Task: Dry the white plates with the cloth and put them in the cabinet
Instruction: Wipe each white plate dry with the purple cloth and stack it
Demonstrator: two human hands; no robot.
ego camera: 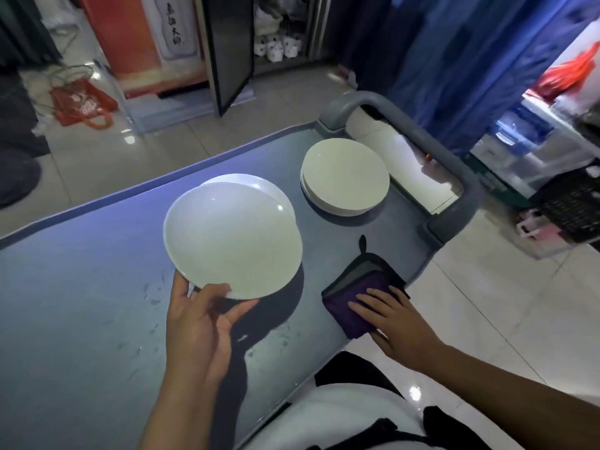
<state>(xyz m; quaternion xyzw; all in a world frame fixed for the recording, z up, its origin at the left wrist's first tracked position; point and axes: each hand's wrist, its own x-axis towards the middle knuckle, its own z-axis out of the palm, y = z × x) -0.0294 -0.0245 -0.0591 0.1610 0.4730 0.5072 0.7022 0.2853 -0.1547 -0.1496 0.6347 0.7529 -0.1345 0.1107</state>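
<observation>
Head view: left hand [201,316] grips the near rim of a white plate [232,241] raised over another plate [276,193] on the grey cart [81,303]; right hand [396,319] rests, fingers straight, on the purple cloth [354,300] at four o'clock; plate stack [345,177] at one o'clock; open cabinet [259,37] at twelve.

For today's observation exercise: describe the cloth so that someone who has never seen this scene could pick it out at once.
Find the grey cart with the curved handle. On its top, at the near right edge, below the stack of plates, lies the cloth under the right hand. It is the only dark, soft thing there: folded, purple with a black border, while everything else on the cart is a white plate.
</observation>
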